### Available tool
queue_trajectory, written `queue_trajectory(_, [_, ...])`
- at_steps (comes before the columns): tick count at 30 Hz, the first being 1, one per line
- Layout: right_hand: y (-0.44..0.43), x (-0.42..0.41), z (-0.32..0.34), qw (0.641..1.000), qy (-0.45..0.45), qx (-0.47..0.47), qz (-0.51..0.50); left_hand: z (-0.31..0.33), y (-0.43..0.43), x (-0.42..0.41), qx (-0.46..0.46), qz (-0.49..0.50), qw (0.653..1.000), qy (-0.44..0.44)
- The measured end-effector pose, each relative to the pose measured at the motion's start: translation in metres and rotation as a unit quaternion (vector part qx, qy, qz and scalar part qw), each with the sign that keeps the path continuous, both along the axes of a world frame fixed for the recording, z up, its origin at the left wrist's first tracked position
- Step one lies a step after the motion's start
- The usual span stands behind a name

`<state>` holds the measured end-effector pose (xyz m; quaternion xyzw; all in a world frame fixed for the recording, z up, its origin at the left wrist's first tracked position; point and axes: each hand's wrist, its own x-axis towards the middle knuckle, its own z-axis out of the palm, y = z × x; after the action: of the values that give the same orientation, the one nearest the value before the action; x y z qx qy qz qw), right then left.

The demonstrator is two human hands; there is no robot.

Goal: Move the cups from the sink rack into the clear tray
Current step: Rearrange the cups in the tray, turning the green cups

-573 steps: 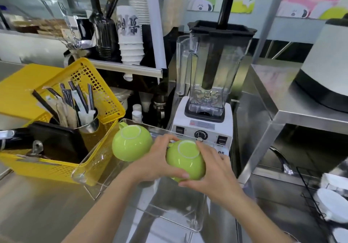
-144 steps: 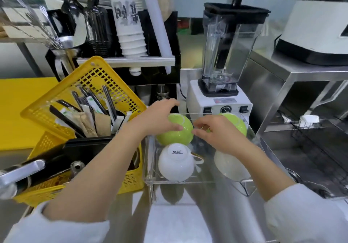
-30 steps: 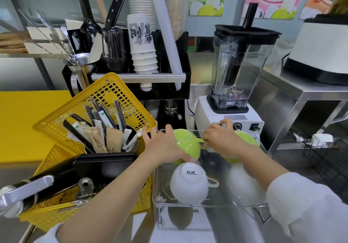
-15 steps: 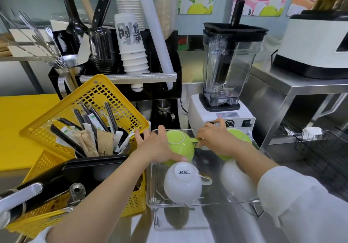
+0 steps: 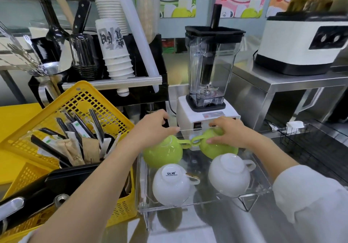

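A clear tray (image 5: 207, 203) stands on the steel counter with cups upside down in it. Two green cups sit at the back, the left green cup (image 5: 163, 152) and the right green cup (image 5: 220, 150), with their handles meeting in the middle. Two white cups lie at the front, one on the left (image 5: 170, 184) and one on the right (image 5: 228, 175). My left hand (image 5: 154, 128) hovers over the left green cup's top, fingers apart and not closed round it. My right hand (image 5: 227, 131) grips the right green cup from above.
A yellow basket (image 5: 84, 99) of cutlery stands tight against the tray's left side. A blender (image 5: 209, 69) stands right behind the tray. The black wire sink rack (image 5: 310, 148) lies to the right, under a steel shelf bearing a white machine (image 5: 301, 41). Stacked paper cups (image 5: 116, 54) stand at the back.
My left hand has loosened and lifted off the left green cup. The right green cup has been turned so that its handle points left, toward the other green cup's handle.
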<state>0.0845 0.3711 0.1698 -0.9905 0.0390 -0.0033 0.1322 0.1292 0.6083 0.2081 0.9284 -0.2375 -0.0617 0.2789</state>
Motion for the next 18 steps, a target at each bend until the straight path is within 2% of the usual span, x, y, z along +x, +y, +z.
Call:
queue_trajectory(2, [-0.008, -0.007, -0.006, 0.999, 0.018, 0.026, -0.028, 0.001, -0.021, -0.004, 0.014, -0.065, 0.998, -0.006])
queue_trajectory(8, [-0.025, -0.027, -0.020, 0.994, 0.017, 0.091, -0.051, -0.010, -0.088, -0.002, 0.137, -0.206, 0.969, -0.027])
queue_trajectory(18, [-0.034, -0.041, -0.020, 0.978, 0.013, 0.203, -0.040, -0.024, -0.145, 0.016, 0.289, -0.288, 0.913, -0.008])
